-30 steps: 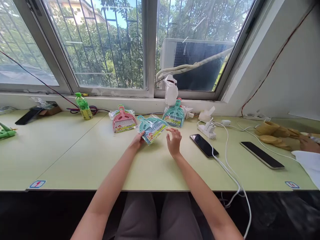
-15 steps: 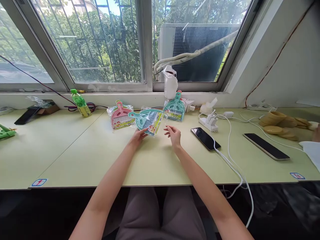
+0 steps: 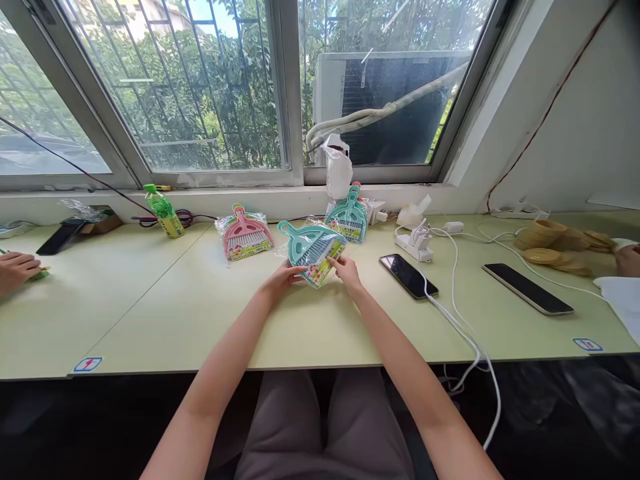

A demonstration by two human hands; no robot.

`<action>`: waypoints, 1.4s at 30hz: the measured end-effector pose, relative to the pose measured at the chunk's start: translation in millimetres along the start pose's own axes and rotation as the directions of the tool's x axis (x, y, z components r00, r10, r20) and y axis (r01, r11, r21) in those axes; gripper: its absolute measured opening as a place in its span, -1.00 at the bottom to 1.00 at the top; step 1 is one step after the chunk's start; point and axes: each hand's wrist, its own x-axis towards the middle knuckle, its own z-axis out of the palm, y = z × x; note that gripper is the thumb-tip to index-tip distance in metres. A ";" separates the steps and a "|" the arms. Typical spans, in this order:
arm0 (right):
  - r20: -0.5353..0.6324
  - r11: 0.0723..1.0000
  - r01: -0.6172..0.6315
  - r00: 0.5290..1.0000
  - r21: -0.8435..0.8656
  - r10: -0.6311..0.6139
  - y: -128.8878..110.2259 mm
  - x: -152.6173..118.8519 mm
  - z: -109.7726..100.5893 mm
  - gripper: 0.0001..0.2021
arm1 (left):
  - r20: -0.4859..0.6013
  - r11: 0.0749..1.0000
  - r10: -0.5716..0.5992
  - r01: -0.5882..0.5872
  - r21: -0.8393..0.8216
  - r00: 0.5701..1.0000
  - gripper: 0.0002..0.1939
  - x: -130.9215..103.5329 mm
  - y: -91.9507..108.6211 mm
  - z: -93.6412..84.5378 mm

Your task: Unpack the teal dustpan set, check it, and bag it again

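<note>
so far, this much looks done: the teal dustpan set is up in both hands, above the middle of the table, tilted, with its handle pointing up and to the left. the left hand is part-curled around the lower left corner, fingers bent against the pack. the right hand is nearly closed, thumb and forefinger pinching the lower right edge by the yellow label; how tightly, i cannot tell.

as for what is left, the clear wrap appears to be on, crinkled out past the set's left side, and brush and pan sit together behind it (a small tear would be hard to make out here). i'd judge the pack to be unopened.

two others lie farther back by the window wall, apart from both hands: the pink dustpan set, to the left, and the second teal dustpan set, just behind and to the right. both look wrapped as well. at the left edge, another person's hand rests near something green, mostly covered.
</note>
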 end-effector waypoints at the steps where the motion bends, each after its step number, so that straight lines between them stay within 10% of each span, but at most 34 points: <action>1: 0.001 1.000 0.012 1.000 -0.003 -0.012 -1.3 0.2 -1.4 -0.73 | 0.014 1.000 -0.004 0.004 0.014 1.000 -0.34 -0.8 -0.1 -0.3; 7: 0.022 0.988 0.023 0.999 0.153 -0.026 -13.2 1.7 -9.1 -0.70 | 0.069 0.999 -0.026 0.024 0.024 0.997 -0.57 5.4 -3.6 -7.7; 13: 0.045 0.986 -0.019 0.999 0.163 0.012 -15.7 7.5 -18.8 -0.72 | -0.212 0.995 -0.100 0.095 -0.033 0.972 -0.57 20.2 0.2 -23.8; 25: 0.022 0.979 -0.103 0.995 0.176 0.100 -15.4 1.3 -12.2 -0.76 | -0.421 0.972 0.064 0.039 0.230 0.905 -0.53 17.0 11.4 -37.9; 31: -0.109 0.961 -0.088 0.987 0.262 0.120 -14.8 -0.7 -12.0 -0.80 | -0.080 0.978 -0.022 0.038 0.207 0.997 -0.38 6.7 9.5 -15.9; 35: -0.141 0.913 -0.050 0.983 0.406 0.117 -17.0 -2.0 -16.1 -0.78 | 0.196 0.921 -0.187 0.103 0.375 0.963 -0.48 -2.2 -2.2 20.0; 42: -0.107 0.841 -0.065 0.984 0.537 0.144 -16.8 -6.8 -12.5 -0.76 | 0.116 0.923 -0.095 0.044 0.382 0.989 -0.43 5.1 -20.4 37.8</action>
